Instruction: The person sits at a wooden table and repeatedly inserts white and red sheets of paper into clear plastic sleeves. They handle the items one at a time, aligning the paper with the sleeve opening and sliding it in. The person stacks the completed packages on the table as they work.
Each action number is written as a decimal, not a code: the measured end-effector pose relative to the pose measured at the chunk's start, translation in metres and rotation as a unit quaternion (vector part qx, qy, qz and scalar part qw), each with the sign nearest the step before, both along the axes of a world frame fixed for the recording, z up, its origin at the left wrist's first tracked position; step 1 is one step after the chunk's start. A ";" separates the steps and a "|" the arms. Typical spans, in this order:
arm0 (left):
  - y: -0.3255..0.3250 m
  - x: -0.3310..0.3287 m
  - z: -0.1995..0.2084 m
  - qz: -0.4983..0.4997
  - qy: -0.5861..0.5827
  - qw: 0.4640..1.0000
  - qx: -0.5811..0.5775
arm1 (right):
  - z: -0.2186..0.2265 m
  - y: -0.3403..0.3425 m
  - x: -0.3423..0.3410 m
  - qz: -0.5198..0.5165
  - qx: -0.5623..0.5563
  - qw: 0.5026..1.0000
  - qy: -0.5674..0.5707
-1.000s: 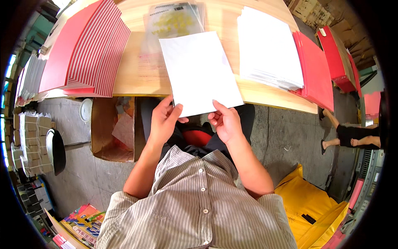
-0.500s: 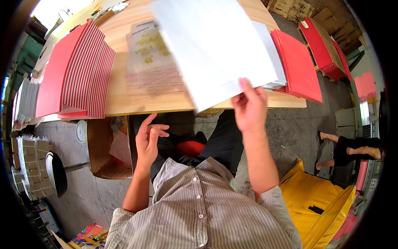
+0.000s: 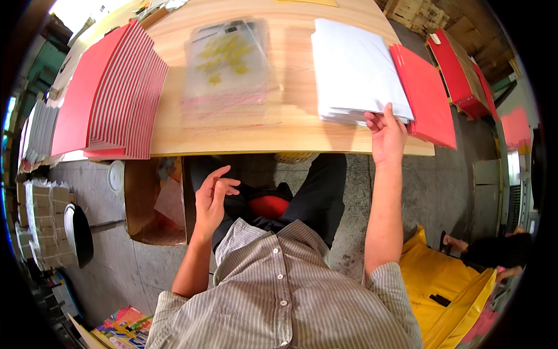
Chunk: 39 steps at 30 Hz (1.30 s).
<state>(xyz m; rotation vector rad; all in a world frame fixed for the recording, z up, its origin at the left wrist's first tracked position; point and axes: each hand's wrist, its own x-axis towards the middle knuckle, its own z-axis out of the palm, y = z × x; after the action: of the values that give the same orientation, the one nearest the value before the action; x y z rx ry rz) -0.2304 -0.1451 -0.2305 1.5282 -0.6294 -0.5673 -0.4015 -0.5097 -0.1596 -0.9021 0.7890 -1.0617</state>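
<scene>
right hand [image 3: 389, 139] touches the stack of flat white rectangular sheets [image 3: 357, 70] at 1 o'clock, grip unclear, probably stacking, so next calls for squared edges

The white sheet [image 3: 359, 65], earlier at the frame's centre, now lies on the white pile [image 3: 343, 117] at upper right; the right hand [image 3: 387, 138] reaches there, the left hand [image 3: 212, 195] no longer holds it.

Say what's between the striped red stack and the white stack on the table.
Head view: translucent plastic sheets with yellowish print lie on the wooden tabletop between the striped red stack and the white stack.
</scene>
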 end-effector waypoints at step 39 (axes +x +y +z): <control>-0.148 0.138 0.012 -0.106 -0.667 0.718 0.171 | -0.066 0.084 0.104 0.283 -0.584 0.695 0.311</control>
<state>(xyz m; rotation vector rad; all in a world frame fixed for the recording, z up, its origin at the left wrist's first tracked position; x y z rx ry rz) -0.0924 -0.2932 -0.2180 2.1081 -1.8967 0.4424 -0.2977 -0.4260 -0.2256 -2.5181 0.1894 -0.5771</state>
